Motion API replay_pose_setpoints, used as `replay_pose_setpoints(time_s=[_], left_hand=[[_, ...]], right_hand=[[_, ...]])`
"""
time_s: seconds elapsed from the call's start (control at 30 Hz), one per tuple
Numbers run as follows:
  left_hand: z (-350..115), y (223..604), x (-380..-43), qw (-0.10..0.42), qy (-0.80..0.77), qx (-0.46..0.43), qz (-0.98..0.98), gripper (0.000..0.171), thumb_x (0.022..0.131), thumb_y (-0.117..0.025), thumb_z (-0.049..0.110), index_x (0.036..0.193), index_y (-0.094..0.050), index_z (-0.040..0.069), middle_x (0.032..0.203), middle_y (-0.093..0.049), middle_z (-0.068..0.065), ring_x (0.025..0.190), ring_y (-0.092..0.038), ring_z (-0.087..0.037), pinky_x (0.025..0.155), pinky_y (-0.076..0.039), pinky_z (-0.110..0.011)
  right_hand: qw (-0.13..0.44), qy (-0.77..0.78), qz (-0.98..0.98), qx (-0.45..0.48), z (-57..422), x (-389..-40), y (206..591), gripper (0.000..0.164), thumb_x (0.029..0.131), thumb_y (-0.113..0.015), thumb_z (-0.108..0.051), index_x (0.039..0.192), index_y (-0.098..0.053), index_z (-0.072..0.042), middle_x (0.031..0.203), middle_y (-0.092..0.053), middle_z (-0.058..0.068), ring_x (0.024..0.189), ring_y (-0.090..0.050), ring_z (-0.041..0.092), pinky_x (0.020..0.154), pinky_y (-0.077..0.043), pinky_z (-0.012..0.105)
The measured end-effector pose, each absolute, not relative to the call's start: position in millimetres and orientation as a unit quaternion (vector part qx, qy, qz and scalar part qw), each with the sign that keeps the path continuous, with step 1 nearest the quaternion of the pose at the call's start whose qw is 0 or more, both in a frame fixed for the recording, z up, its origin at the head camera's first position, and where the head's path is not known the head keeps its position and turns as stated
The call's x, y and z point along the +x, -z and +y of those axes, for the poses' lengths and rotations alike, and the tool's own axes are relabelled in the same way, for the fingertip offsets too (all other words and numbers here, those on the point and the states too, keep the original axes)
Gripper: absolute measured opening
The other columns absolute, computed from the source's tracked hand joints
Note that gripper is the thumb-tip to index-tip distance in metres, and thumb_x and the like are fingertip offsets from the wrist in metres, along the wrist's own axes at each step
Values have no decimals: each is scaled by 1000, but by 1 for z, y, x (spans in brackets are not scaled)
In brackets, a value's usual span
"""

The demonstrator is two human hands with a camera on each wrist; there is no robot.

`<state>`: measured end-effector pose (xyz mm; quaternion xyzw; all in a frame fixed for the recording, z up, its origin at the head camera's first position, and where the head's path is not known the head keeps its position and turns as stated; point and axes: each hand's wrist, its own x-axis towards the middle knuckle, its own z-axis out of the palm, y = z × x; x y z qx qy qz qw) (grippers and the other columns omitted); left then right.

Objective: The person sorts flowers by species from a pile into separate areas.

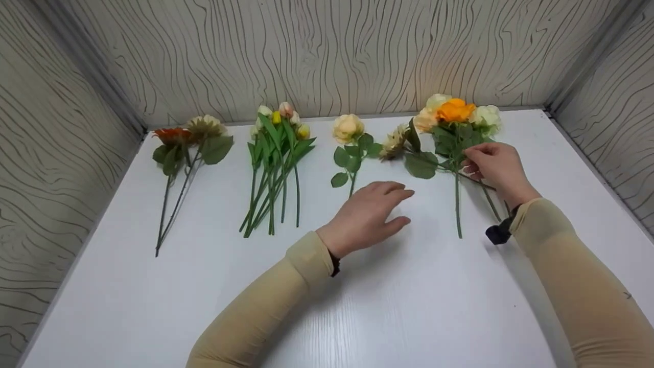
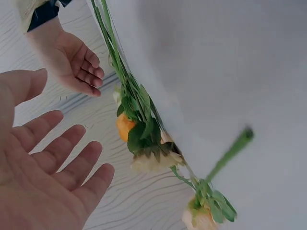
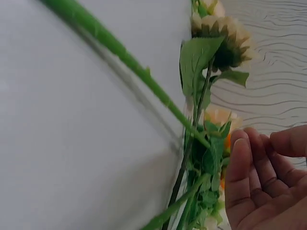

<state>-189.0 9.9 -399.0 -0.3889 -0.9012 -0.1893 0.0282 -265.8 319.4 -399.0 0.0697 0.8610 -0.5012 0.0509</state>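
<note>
Below and right of the orange rose (image 1: 456, 110), the right hand (image 1: 494, 166), loosely curled and empty, seems to be arranging the green stems (image 1: 458, 207) under that bloom, while the left hand (image 1: 369, 217), spread and empty, hovers down-left of it, and lifting a stem next would call for a pinch.

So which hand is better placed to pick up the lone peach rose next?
Left, I'd say: the left hand is empty, fingers apart, and nearer the lone peach rose, overlapping its stem in the head view. The right hand is farther off, beside the orange-flower bunch.
</note>
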Motion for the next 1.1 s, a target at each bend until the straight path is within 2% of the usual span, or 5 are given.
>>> replay_pose_setpoints(time_s=[0.13, 0.23, 0.37, 0.53, 1.1], left_hand=[[27, 404, -178, 49, 152, -431, -888, 54, 103, -62, 38, 151, -52, 15, 150, -52, -5, 140, -45, -20, 118, -32, -33], [37, 409, -171, 72, 134, -452, -879, 54, 103, -62, 39, 151, -52, 16, 150, -52, -5, 140, -46, -22, 119, -29, -32], [46, 416, -167, 87, 125, -468, -870, 54, 103, -62, 40, 151, -52, 17, 151, -52, -5, 139, -46, -21, 120, -28, -30], [49, 422, -165, 83, 122, -478, -866, 53, 103, -62, 41, 149, -54, 17, 150, -52, -5, 139, -46, -20, 119, -28, -29], [45, 425, -167, 54, 154, -475, -865, 48, 104, -61, 38, 146, -57, 17, 149, -53, -5, 139, -46, -19, 118, -30, -28]], right_hand=[[61, 448, 889, 71, 326, -271, 399, 48, 106, -54, -37, 133, -60, 3, 118, -65, 19, 100, -66, 28, 80, -59, 32], [66, 402, 911, 68, 326, -276, 401, 43, 105, -56, -34, 126, -64, 3, 113, -67, 19, 92, -65, 27, 73, -57, 31], [67, 345, 934, 59, 321, -282, 405, 39, 102, -60, -32, 111, -72, 3, 90, -70, 14, 76, -62, 24, 63, -52, 31], [58, 311, 947, 61, 316, -286, 410, 36, 99, -65, -31, 91, -73, 3, 66, -63, 5, 61, -54, 21, 54, -46, 35], [79, 339, 930, 119, 332, -287, 418, 29, 95, -62, -22, 79, -70, 1, 63, -65, 7, 58, -56, 22, 56, -47, 35]])
